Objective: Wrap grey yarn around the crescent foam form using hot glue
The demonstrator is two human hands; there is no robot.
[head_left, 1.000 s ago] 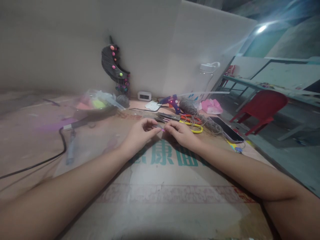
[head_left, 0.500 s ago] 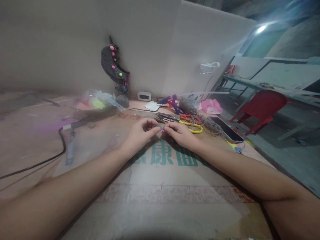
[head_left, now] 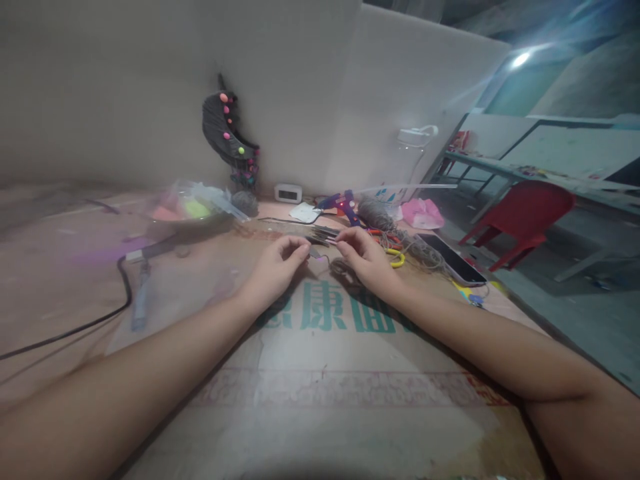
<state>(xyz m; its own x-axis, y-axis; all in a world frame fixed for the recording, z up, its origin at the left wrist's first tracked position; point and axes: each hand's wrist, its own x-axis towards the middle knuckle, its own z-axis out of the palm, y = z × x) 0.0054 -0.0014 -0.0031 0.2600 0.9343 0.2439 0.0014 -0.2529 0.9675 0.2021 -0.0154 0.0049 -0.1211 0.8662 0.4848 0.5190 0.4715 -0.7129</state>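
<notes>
- The left hand (head_left: 277, 270) is just above the middle of the frame, its thumb and forefinger brought together at the tips, with a small grey piece (head_left: 315, 253) pinched between them.
- That grey piece sits near the centre of the frame, in the gap between the two hands; a bit of purple shows at its lower edge, and what looks like a thin strand runs from it toward the right.
- The right hand (head_left: 370, 263) is just right of centre, thumb and forefinger bent close together; the view is too small and soft there to tell whether it has hold of anything.
- Under both forearms, across the lower middle of the frame, lies a cardboard sheet (head_left: 320, 357) with teal characters and a red patterned band, on a pinkish desk (head_left: 45, 280).
- Just behind the right hand are scissors with a yellow handle (head_left: 398, 259), and beside them tangled grey yarn (head_left: 377, 215).
- A purple glue gun (head_left: 343, 201) stands above centre, near a small white clock (head_left: 289, 193).
- Right of centre, a dark-screened phone (head_left: 454, 260) lies near a pink bag (head_left: 423, 213).
- At upper left of centre, a dark crescent (head_left: 216, 127) with coloured balls is against the pale panel (head_left: 300, 87).
- At left, a blurred bowl (head_left: 200, 225) holds pink and yellow-green things.
</notes>
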